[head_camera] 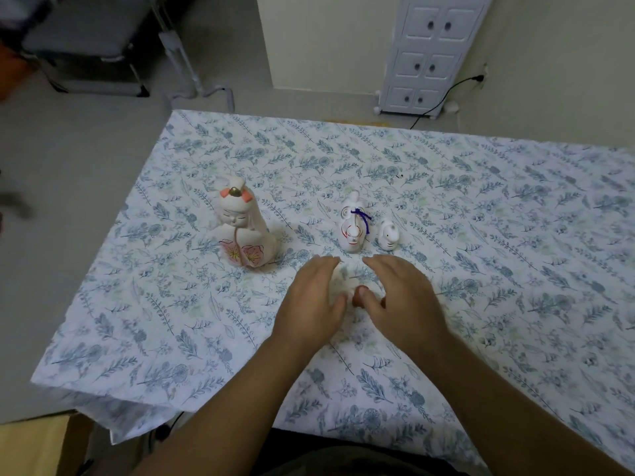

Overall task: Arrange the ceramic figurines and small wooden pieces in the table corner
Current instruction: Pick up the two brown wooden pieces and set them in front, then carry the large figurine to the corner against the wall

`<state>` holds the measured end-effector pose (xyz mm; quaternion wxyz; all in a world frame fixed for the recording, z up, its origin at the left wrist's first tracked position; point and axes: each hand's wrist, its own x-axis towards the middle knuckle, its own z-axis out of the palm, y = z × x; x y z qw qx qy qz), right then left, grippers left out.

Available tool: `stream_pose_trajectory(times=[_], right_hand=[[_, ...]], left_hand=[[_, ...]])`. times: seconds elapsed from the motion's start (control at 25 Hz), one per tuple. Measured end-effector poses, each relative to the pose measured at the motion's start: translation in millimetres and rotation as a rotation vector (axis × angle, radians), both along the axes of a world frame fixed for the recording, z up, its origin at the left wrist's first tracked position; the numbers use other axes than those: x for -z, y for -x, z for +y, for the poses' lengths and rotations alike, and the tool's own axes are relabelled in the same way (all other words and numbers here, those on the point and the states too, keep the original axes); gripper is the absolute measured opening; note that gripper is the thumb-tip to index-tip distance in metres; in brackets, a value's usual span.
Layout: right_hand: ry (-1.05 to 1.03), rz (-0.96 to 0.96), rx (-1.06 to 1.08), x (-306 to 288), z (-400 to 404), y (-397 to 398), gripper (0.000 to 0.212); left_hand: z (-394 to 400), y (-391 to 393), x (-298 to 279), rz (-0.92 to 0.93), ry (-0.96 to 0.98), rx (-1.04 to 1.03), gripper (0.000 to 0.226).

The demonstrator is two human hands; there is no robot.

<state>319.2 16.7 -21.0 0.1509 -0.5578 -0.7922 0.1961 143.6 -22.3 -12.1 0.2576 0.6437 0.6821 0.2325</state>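
- Figurines: three ceramic pieces stand upright on the floral tablecloth [481, 207].
- Landmark: the tall doll figurine [244, 228], white with pink flower panels at its base, face turned toward the wearer.
- Right of the doll, well apart from it: a slim white figurine with a purple cord [354, 225]; long axis vertical, painted front toward the wearer.
- Just beside that one, farther from the doll: a small white animal figurine [389, 237], the lowest of the three. Whether the two touch is not clear.
- Left hand [314, 297] and right hand [398, 293] sit nearer the wearer than the slim figurine, right of the doll and forward of it.
- Both hands are cupped toward each other, thumbs nearly meeting, around something pale and blurred [347, 276]. Cannot tell what it is, nor whether either hand truly grips it.
- No wooden pieces identifiable in view.
- Key relation, as a judgement: the slim figurine lies straight beyond the fingertips; the right hand is nearer it and the small animal, the left hand nearer the doll.
- Table corner on the doll's side lies far left; the doll is the closest piece to it.
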Motion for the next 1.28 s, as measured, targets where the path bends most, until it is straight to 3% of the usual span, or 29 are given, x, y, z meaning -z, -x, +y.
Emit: stream_pose_trajectory(times=[0.28,0.44,0.56,0.64,0.76,0.88,0.92,1.28], right_hand=[[-0.086,0.012,-0.109,-25,12,77,0.051],[-0.061,0.010,-0.150,-38,23,126,0.062],[0.074,0.044,-0.138,-51,34,161,0.072],[0.242,0.200,-0.119,-56,40,179,0.070],[0.427,0.386,-0.034,-50,45,196,0.066],[0.505,0.531,0.077,-42,45,205,0.067],[0.510,0.576,0.093,-40,44,206,0.067],[0.297,0.869,0.233,-102,41,148,0.068]], left_hand=[[-12,68,-40,0.065,-0.199,-0.169,0.052],[-13,115,-56,0.036,-0.294,-0.276,0.050],[-1,147,-50,-0.011,-0.233,-0.311,0.059],[13,165,-39,-0.065,-0.076,-0.325,0.074],[31,180,-33,-0.179,0.052,-0.228,0.083],[37,185,-38,-0.354,0.013,-0.135,0.052],[37,186,-41,-0.393,0.004,-0.121,0.051],[68,143,-122,-0.534,-0.136,0.151,0.056]])
